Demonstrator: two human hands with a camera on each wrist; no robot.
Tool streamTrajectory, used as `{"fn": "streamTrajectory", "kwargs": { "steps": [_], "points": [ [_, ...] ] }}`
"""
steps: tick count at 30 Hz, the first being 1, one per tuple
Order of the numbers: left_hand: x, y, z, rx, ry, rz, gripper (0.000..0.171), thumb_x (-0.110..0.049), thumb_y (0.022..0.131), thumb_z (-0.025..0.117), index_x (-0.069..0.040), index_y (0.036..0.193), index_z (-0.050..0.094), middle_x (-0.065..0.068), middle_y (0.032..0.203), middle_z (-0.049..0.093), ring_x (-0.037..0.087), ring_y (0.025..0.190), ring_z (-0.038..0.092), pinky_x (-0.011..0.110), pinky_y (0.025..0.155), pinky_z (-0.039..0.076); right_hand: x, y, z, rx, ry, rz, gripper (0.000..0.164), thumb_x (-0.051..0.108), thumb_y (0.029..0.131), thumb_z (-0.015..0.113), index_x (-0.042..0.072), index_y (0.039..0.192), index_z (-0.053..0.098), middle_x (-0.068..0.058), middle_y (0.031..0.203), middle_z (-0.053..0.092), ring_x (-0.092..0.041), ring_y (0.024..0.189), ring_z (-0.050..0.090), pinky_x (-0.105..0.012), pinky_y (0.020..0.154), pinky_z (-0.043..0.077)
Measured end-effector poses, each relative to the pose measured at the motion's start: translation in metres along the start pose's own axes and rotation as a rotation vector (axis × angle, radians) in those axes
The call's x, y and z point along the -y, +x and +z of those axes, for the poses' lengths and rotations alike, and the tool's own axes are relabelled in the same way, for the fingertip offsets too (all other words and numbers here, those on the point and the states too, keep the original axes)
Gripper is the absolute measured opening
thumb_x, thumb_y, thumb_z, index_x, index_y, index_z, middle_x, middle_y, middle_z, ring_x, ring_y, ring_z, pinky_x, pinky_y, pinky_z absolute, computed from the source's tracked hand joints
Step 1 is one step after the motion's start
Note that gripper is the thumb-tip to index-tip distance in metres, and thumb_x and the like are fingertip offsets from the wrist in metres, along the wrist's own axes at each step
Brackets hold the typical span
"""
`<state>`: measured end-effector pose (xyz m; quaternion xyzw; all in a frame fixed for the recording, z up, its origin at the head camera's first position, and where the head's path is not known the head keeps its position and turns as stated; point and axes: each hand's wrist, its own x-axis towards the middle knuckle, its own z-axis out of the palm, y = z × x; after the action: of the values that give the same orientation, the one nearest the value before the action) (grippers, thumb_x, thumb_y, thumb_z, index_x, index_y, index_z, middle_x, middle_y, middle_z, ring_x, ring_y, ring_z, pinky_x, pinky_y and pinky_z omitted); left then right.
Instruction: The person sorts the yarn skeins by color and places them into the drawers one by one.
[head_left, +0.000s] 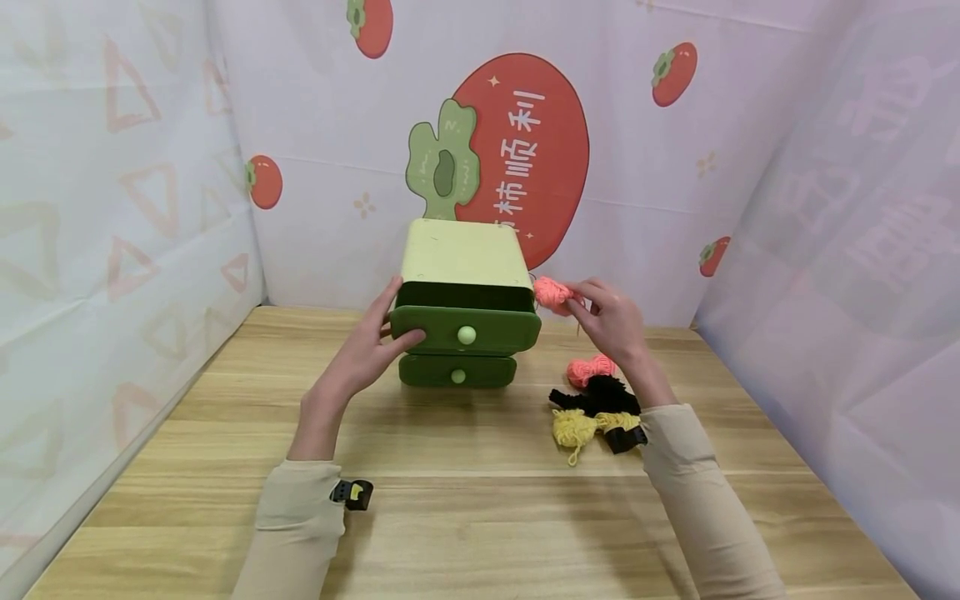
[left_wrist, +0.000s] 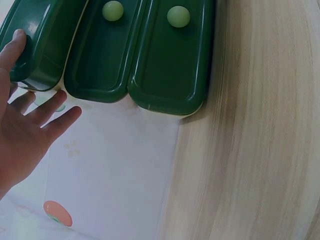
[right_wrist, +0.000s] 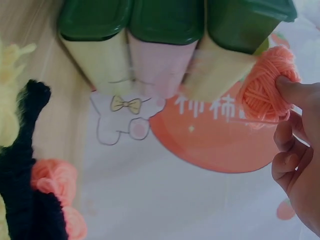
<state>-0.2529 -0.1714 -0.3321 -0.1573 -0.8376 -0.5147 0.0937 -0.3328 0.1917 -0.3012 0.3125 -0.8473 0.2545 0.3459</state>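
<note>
The coral yarn ball (head_left: 552, 295) was pinched by the right hand (head_left: 611, 321) at 3 o'clock from the top drawer (head_left: 497, 332). The left hand (head_left: 362, 348), fingers extended, was laid against that drawer's 9 o'clock side. Trailing strands could be snagged on its rim.

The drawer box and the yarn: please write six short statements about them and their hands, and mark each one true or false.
1. The left hand touches the top drawer. True.
2. The top drawer is fully shut. False: it is pulled out.
3. The right hand pinches a pink yarn bundle. True.
4. The pinched bundle lies inside the top drawer. False: it is held outside, beside the box.
5. Black yarn and yellow yarn lie on the table. True.
6. In the head view, the yellow yarn is left of the box. False: it is on the right.
</note>
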Motion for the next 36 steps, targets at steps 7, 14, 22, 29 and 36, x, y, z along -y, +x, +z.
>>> {"fn": "streamTrajectory", "kwargs": {
  "steps": [7,14,22,29,36],
  "points": [
    [0.02,0.006,-0.002,-0.014,0.02,0.029,0.089,-0.044,0.094,0.066,-0.04,0.159,0.005,-0.011,0.167,0.007,0.035,0.145,0.036,0.056,0.117,0.033,0.02,0.013,-0.006,-0.085,0.036,-0.115,0.019,0.009,0.087,0.075,0.011,0.106,0.078,-0.006,0.089,0.072,-0.008,0.056,0.045,-0.019,0.052,0.036],
    [0.019,0.002,-0.004,-0.016,0.027,0.021,0.089,-0.047,0.093,0.066,-0.043,0.158,0.004,-0.014,0.166,0.005,0.035,0.145,0.035,0.055,0.117,0.033,0.043,0.029,-0.003,-0.087,0.061,-0.205,0.017,0.01,0.087,0.076,0.012,0.104,0.079,-0.004,0.09,0.072,-0.009,0.056,0.049,-0.021,0.053,0.04],
    [0.019,0.003,-0.002,-0.006,0.038,0.024,0.09,-0.05,0.093,0.065,-0.042,0.158,0.004,-0.014,0.166,0.006,0.034,0.145,0.036,0.052,0.117,0.035,0.072,0.042,0.008,-0.035,0.035,-0.263,0.018,0.012,0.086,0.077,0.011,0.104,0.079,-0.004,0.09,0.072,-0.011,0.057,0.053,-0.024,0.053,0.045],
    [0.019,0.003,-0.001,-0.01,0.032,0.027,0.09,-0.048,0.093,0.065,-0.04,0.159,0.005,-0.014,0.166,0.006,0.033,0.145,0.036,0.052,0.117,0.035,0.095,0.05,0.021,0.033,0.019,-0.299,0.018,0.017,0.089,0.075,0.014,0.106,0.078,-0.002,0.09,0.072,-0.012,0.059,0.057,-0.026,0.054,0.047],
    [0.017,0.004,0.001,-0.011,0.038,0.029,0.089,-0.049,0.093,0.065,-0.042,0.158,0.005,-0.012,0.166,0.008,0.034,0.144,0.037,0.051,0.116,0.037,0.111,0.051,0.033,0.109,-0.099,-0.286,0.022,0.027,0.089,0.076,0.02,0.11,0.077,0.003,0.09,0.072,-0.012,0.064,0.061,-0.028,0.051,0.047]
  ]
}}
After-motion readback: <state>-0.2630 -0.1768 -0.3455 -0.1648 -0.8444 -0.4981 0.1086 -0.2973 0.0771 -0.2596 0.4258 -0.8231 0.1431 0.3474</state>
